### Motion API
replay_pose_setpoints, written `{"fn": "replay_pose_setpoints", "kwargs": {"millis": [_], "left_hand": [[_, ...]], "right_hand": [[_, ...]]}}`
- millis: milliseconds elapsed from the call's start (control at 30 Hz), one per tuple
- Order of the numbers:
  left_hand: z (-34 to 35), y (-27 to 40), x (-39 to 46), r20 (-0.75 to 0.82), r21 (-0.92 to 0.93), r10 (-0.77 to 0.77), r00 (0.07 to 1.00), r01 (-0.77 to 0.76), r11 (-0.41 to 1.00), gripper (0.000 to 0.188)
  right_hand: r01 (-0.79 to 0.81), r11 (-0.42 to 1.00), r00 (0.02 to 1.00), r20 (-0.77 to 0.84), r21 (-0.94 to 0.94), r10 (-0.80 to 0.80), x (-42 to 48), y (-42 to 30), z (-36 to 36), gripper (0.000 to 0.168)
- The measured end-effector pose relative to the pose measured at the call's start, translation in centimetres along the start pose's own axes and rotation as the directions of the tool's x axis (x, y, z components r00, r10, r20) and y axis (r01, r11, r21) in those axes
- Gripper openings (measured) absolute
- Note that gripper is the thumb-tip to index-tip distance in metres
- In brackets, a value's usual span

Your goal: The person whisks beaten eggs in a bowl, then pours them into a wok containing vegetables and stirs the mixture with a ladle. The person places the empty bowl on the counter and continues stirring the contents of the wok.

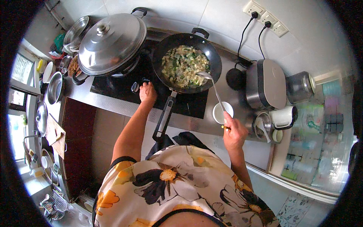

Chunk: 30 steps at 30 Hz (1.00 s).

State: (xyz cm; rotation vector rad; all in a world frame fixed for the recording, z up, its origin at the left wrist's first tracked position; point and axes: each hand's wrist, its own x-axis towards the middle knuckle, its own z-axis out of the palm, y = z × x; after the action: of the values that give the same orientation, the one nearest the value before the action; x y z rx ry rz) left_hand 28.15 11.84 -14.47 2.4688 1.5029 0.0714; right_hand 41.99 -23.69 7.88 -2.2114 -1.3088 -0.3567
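My right hand (pixel 234 132) grips the handle of a metal ladle (pixel 217 93), whose bowl rests at the right edge of chopped greens and egg-like pieces (pixel 184 65) in a black wok (pixel 216 61). Below the handle stands a white bowl (pixel 215 113). My left hand (pixel 147 93) is at the front of the black glass cooktop (pixel 187 106), its fingers on what seems to be a control knob, mostly hidden; another knob (pixel 135 87) sits just left of it. The wok's long handle (pixel 165 117) points towards me between my hands.
A large lidded pot (pixel 113 45) stands on the left burner. Right of the cooktop are a rice cooker (pixel 266 83), a glass jar (pixel 300 86), a metal container (pixel 263 122) and a white pitcher (pixel 282 117). Metal basins (pixel 55 88) and a cutting board (pixel 58 139) with a knife are at left.
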Motion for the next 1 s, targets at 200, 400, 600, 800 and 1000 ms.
{"fn": "replay_pose_setpoints", "kwargs": {"millis": [200,400,600,800,1000], "left_hand": [[-0.4,-1.6,-1.8,-0.059,0.213,0.376,0.925,-0.356,0.910,0.017],[-3.9,-2.9,-5.3,-0.058,0.083,0.354,0.933,-0.349,0.933,0.070],[-2.7,-9.5,-17.3,-0.063,-0.205,0.090,0.994,-0.101,0.973,0.058],[9.3,-27.6,-36.9,0.480,-0.026,-0.187,0.857,0.227,0.974,0.030],[8.6,-30.1,-54.2,0.742,-0.520,-0.446,0.501,0.850,0.090,0.026]], "right_hand": [[-0.012,1.000,1.000,0.008,0.020,0.012,0.5,0.4,0.2,0.049],[0.026,0.999,0.998,0.055,0.022,-0.027,1.7,0.9,0.6,0.049],[0.086,0.996,0.974,0.209,0.001,-0.084,3.1,1.6,0.1,0.037],[0.180,0.983,0.947,0.268,0.018,-0.178,5.5,1.6,-0.4,0.029],[0.316,0.943,0.896,0.359,-0.099,-0.262,7.3,1.8,0.5,0.022]]}}
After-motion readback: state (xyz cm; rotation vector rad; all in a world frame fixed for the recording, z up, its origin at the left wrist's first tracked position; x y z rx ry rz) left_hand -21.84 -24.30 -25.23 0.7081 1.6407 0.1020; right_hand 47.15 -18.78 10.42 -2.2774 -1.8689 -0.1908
